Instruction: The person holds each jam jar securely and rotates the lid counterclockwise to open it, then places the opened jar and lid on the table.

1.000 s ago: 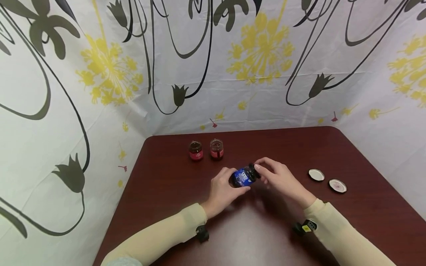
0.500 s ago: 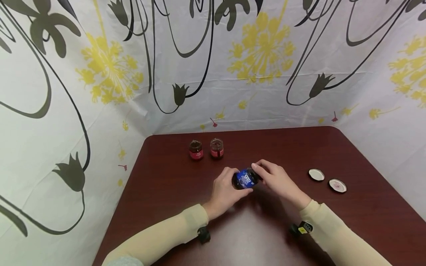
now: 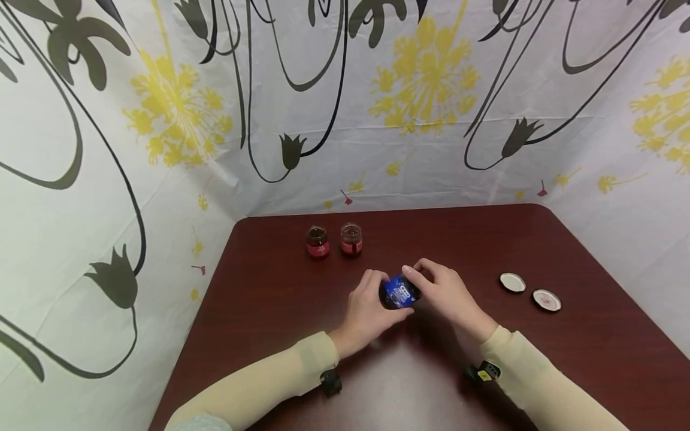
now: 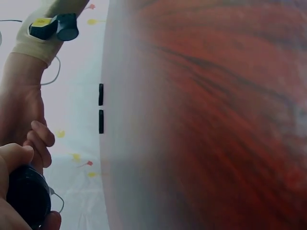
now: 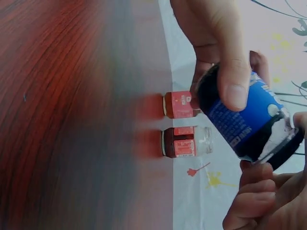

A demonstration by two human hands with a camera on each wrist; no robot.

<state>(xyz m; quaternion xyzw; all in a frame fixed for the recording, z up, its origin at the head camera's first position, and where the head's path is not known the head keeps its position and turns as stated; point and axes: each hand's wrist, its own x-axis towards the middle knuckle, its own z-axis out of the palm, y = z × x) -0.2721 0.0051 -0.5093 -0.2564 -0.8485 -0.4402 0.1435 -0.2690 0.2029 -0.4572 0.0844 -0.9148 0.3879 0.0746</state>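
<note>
A small dark glass jar with a blue label (image 3: 400,293) is held tilted above the middle of the table. My left hand (image 3: 365,311) grips it round the base, thumb along the label in the right wrist view. On the jar's other end sits a dark lid (image 5: 289,149), which the fingers and thumb of my right hand (image 3: 446,294) grip at the edge. Only the jar's dark base (image 4: 29,197) shows in the left wrist view, between left-hand fingers.
Two lidless jars with red labels, one darker (image 3: 317,243) and one mostly clear (image 3: 351,240), stand upright at the back of the dark red-brown table (image 3: 280,293). Two lids (image 3: 513,283) lie inside up at the right. A patterned cloth (image 3: 377,167) hangs behind.
The blue-labelled jar has shifted slightly right and turned, with its lid end angled lower. My right hand has come a little left, its fingers covering more of the lid.
</note>
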